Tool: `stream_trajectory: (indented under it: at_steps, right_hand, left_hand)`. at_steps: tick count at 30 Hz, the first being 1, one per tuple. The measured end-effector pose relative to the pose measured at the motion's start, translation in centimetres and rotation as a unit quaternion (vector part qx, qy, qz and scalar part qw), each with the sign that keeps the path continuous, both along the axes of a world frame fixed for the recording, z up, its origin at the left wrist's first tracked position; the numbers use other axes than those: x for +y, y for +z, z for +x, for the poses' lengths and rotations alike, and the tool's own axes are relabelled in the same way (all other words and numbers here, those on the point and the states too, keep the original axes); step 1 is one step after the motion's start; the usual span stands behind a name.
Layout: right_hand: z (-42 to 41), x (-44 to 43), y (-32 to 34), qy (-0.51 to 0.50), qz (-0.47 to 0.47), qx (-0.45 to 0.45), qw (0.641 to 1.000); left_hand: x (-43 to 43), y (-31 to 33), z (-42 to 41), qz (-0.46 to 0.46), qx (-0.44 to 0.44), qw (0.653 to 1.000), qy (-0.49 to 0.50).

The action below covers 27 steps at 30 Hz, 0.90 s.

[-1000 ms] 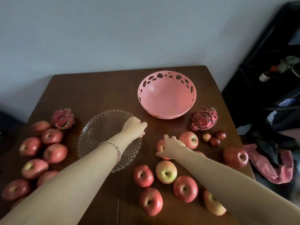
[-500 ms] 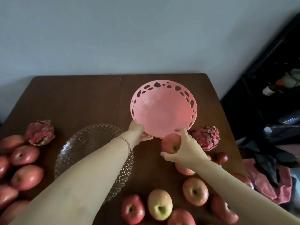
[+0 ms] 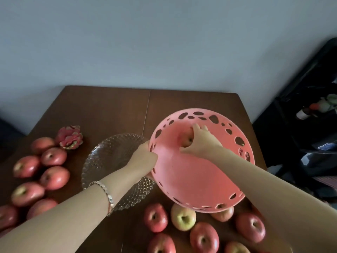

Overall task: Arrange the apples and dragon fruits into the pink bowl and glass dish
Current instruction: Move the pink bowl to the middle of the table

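Note:
The pink bowl (image 3: 191,179) with cut-out holes is tilted toward me, lifted over the near apples. My left hand (image 3: 144,159) grips its left rim. My right hand (image 3: 202,141) reaches inside the bowl and holds a red apple (image 3: 186,139) against its inner wall. The glass dish (image 3: 109,157) lies flat to the left, partly under my left forearm. One dragon fruit (image 3: 70,137) sits at the far left. Several apples lie at the left (image 3: 52,178) and along the near edge (image 3: 183,219). The second dragon fruit is hidden behind the bowl.
The brown wooden table (image 3: 113,108) stands against a pale wall. A dark shelf with bottles (image 3: 310,114) and other clutter is off the table's right side.
My right hand carried the apple from beside the bowl into it. My left hand has pulled and tilted the bowl toward me, over the near apples.

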State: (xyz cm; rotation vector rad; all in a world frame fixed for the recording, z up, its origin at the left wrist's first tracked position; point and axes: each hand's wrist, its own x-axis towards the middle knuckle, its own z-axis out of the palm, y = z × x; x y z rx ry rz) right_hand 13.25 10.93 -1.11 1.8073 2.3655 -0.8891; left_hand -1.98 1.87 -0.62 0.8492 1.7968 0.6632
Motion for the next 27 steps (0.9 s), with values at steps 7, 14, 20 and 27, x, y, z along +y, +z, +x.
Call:
stream_trajectory:
  at_steps: [7, 14, 20, 27]
  right_hand:
    - [-1.8, -6.2, -1.1, 0.087, -0.044, 0.024, 0.995]
    - [-1.9, -9.0, 1.7, 0.087, 0.083, 0.096, 0.988]
    - [-2.0, -10.8, 0.7, -0.191, 0.212, 0.282, 0.916]
    - [-11.0, -17.6, -5.8, -0.298, -0.380, 0.177, 0.857]
  left_hand:
    - [-7.3, 1.0, -2.2, -0.060, -0.017, 0.996, 0.061]
    - [-12.8, 2.0, -6.2, -0.039, -0.027, 0.985, 0.168]
    - [-14.9, 1.7, -10.1, 0.000, -0.060, 0.955, 0.291]
    - [-14.6, 0.9, -17.2, 0.033, -0.059, 0.939, 0.336]
